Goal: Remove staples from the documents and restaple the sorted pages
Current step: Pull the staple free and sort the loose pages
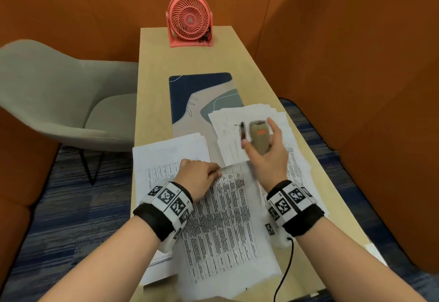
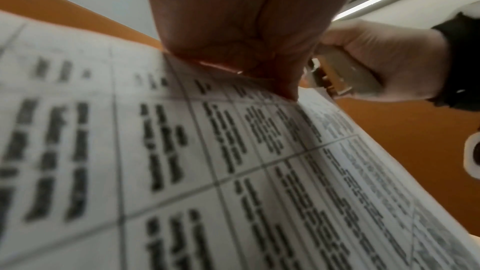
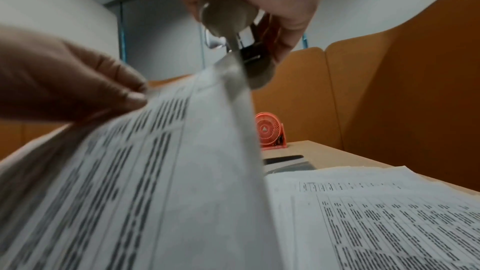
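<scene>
My left hand pinches the top edge of a printed document with dense tables and lifts it off the table; the pinch shows up close in the left wrist view. My right hand grips a beige stapler with an orange label, held just past the document's upper right corner. In the right wrist view the stapler sits at the raised corner of the document, blurred by motion. Whether the paper lies between the stapler's jaws I cannot tell.
More printed stacks lie on the wooden table: one at the left, one fanned at the back right, one at the right. A patterned desk mat and a coral fan stand farther back. A grey chair stands left.
</scene>
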